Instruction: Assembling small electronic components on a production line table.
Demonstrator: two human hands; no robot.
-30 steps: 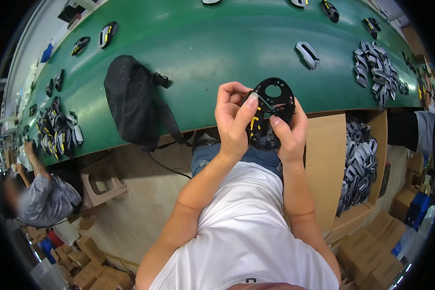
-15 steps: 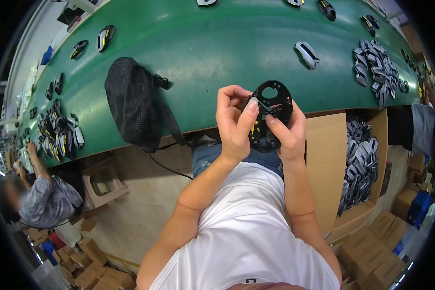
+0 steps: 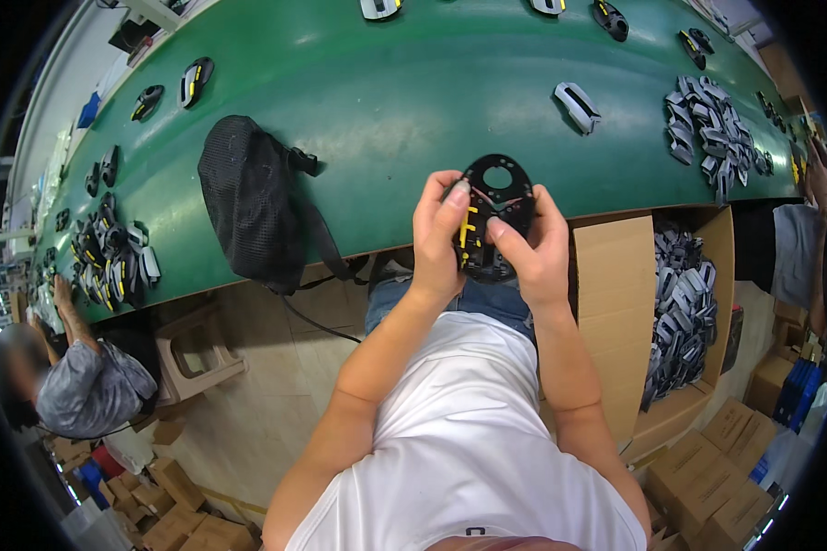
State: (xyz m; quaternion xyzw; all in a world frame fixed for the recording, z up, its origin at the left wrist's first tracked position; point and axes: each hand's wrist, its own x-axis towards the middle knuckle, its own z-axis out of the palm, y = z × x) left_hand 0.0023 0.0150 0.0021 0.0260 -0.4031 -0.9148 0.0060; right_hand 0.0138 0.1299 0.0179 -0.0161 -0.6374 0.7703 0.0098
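Between both hands I hold an oval black plastic shell (image 3: 503,207) at the table's near edge. A round hole shows near its far end and yellow parts run along its left side. My left hand (image 3: 439,234) grips the left rim, its thumb on the upper left of the shell. My right hand (image 3: 540,250) closes on the right side, its thumb pressing near the middle. The fingers beneath are hidden. On the green table (image 3: 432,101) beyond lies a single grey-and-black shell part (image 3: 577,107).
A black mesh bag (image 3: 248,202) with a strap lies left of my hands. A pile of grey parts (image 3: 712,133) sits at the right; an open cardboard box (image 3: 613,326) of similar parts stands below it. At far left, a person (image 3: 92,381) works beside another pile (image 3: 110,253).
Both hands have shifted slightly left with the shell, turning it a little. My left thumb has moved off the shell's middle toward its upper left rim.
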